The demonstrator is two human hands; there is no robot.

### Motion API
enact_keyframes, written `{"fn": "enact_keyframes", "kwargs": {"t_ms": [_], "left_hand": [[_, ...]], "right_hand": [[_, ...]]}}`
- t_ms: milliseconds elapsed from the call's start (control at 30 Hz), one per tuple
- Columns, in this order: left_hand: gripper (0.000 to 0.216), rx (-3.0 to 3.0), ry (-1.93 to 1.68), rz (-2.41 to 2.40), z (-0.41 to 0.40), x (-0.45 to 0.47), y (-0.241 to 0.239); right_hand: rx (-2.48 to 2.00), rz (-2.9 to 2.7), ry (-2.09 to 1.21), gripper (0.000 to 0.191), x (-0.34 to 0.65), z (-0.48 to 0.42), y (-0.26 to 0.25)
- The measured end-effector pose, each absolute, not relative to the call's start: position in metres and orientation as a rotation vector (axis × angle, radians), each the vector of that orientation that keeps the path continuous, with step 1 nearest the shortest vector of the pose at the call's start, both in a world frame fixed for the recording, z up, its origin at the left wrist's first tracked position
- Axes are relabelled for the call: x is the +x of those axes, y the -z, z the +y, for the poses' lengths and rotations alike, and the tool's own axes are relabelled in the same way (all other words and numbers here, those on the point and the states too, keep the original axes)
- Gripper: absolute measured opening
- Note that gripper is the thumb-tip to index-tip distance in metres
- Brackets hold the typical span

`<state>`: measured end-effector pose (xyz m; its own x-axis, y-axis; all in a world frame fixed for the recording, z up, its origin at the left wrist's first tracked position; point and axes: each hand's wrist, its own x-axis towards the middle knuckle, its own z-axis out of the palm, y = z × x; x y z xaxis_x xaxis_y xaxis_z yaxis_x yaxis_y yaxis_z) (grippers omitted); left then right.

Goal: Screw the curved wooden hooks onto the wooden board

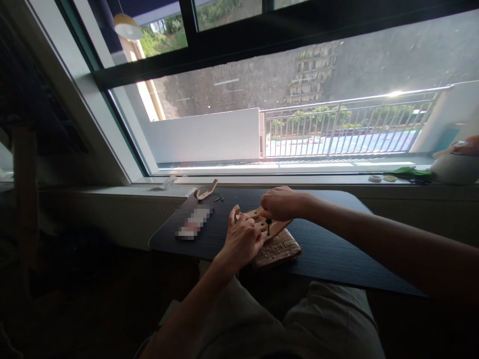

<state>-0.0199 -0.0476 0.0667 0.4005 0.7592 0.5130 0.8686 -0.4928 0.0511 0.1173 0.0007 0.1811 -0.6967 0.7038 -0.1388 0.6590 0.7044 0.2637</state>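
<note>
My right hand (280, 203) is closed in a fist around the top of a screwdriver (268, 227), whose dark shaft points down. Its tip meets a pale wooden slatted piece (277, 230) with several holes. My left hand (244, 235) is wrapped over the near left side of that piece and steadies it. Under the piece lies a brown block (279, 249) with many small holes in its top, close to the table's front edge. My fingers hide part of the wood, and my right fist covers the screwdriver's handle.
A curved wooden strip (206, 192) and a few small screws (219, 198) lie at the back left of the dark table (329, 249). A blurred-out flat object (193, 223) is at the left. Beyond stands a window sill (337, 180) with tape rolls (375, 178).
</note>
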Motion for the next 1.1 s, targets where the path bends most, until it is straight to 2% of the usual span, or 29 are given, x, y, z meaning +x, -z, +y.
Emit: {"fn": "enact_keyframes", "kwargs": {"t_ms": [133, 333, 567, 767, 900, 1100], "left_hand": [[0.014, -2.435, 0.685, -1.437, -0.047, -0.021, -0.066], [0.017, -2.445, 0.61, -1.472, -0.046, -0.021, -0.066], [0.016, -2.458, 0.587, -1.495, -0.046, -0.021, -0.068], [0.014, -2.461, 0.582, -1.495, -0.045, -0.022, -0.066], [0.017, -2.435, 0.601, -1.48, -0.041, -0.021, -0.061], [0.017, -2.442, 0.574, -1.473, -0.043, -0.021, -0.064]], "right_hand": [[1.063, 2.585, -0.263, 0.034, 0.109, -0.002, -0.191], [0.965, 2.588, -0.215, 0.025, 0.113, 0.0, -0.19], [1.209, 2.552, -0.199, 0.038, 0.124, 0.007, -0.182], [1.062, 2.69, 0.047, 0.024, 0.116, 0.001, -0.191], [1.077, 2.763, 0.01, 0.007, 0.113, 0.005, -0.182], [1.204, 2.659, -0.191, 0.029, 0.109, 0.001, -0.185]]}}
